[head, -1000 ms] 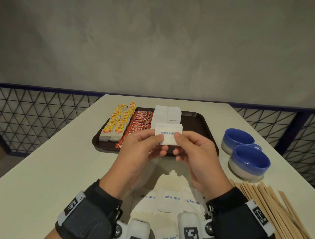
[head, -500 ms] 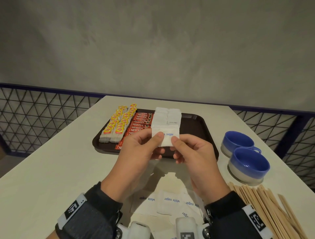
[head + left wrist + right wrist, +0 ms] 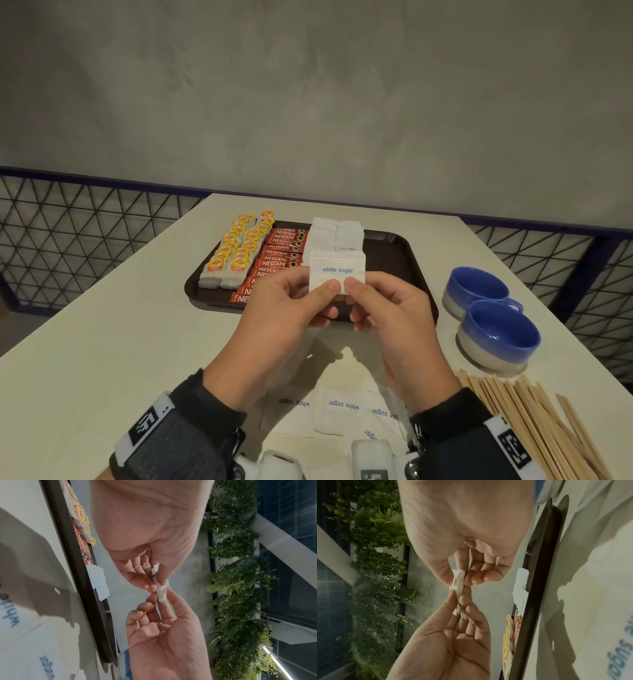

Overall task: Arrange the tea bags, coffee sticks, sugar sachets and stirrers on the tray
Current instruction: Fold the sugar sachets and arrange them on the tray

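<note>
Both hands hold a small stack of white sugar sachets (image 3: 337, 269) upright above the near edge of the dark brown tray (image 3: 407, 253). My left hand (image 3: 291, 305) pinches its lower left edge, my right hand (image 3: 383, 308) its lower right edge. The wrist views show the stack edge-on (image 3: 160, 588) (image 3: 458, 584) between thumbs and fingers. On the tray lie yellow-tagged tea bags (image 3: 236, 255), red coffee sticks (image 3: 281, 260) and white sugar sachets (image 3: 337, 233). More sugar sachets (image 3: 337, 407) lie loose on the table below my wrists. Wooden stirrers (image 3: 534, 421) lie at the near right.
Two blue and white cups (image 3: 493, 318) stand right of the tray. The right part of the tray is bare. The white table (image 3: 102, 325) ends at a wire mesh railing (image 3: 68, 219) on the left and behind; a grey wall rises beyond.
The sachet stack has been straightened and now stands squarer and slightly higher. Both thumbs have slid down toward its lower edge, closer together.
</note>
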### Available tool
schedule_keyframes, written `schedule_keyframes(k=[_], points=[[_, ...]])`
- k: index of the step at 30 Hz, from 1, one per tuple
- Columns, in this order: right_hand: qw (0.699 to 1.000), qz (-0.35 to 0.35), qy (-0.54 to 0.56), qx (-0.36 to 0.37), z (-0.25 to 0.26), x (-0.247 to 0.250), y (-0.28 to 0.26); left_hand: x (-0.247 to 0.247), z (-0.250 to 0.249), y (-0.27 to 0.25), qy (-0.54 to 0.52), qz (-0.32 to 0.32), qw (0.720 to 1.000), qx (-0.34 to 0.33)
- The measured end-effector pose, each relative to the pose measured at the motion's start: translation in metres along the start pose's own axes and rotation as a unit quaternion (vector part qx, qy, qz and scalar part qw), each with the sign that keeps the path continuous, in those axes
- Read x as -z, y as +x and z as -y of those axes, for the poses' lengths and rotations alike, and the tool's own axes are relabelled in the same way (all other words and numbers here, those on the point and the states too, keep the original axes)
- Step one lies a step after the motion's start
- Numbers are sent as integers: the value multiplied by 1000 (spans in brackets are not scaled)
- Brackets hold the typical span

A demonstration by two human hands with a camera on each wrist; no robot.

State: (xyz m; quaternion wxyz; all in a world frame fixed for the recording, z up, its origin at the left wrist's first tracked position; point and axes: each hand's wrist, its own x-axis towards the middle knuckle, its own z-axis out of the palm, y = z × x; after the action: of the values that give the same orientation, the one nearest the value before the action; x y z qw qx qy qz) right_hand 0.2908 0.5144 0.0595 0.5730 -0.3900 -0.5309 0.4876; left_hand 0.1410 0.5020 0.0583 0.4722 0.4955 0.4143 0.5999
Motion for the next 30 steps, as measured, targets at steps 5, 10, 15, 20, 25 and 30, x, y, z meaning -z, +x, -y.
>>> schedule_keyframes(k=[5,10,15,20,25,30], points=[[1000,-4,-1,-4,-3,0,0,0,-1,0,2,-3,1000,2],[1000,-8,0,2,-3,-1,0,1,0,0,10,-10,1000,-2],[999,-3,4,-41,-3,2,2,0,1,0,8,-4,1000,-1],[996,8,40,-76,-3,4,4,-3,1,-2,11,9,1000,-9],[998,11,40,-37,-6,3,5,0,-4,-1,-14,20,1000,6],[999,3,38,-38,-5,3,4,-1,-5,-1,-27,4,999,25]])
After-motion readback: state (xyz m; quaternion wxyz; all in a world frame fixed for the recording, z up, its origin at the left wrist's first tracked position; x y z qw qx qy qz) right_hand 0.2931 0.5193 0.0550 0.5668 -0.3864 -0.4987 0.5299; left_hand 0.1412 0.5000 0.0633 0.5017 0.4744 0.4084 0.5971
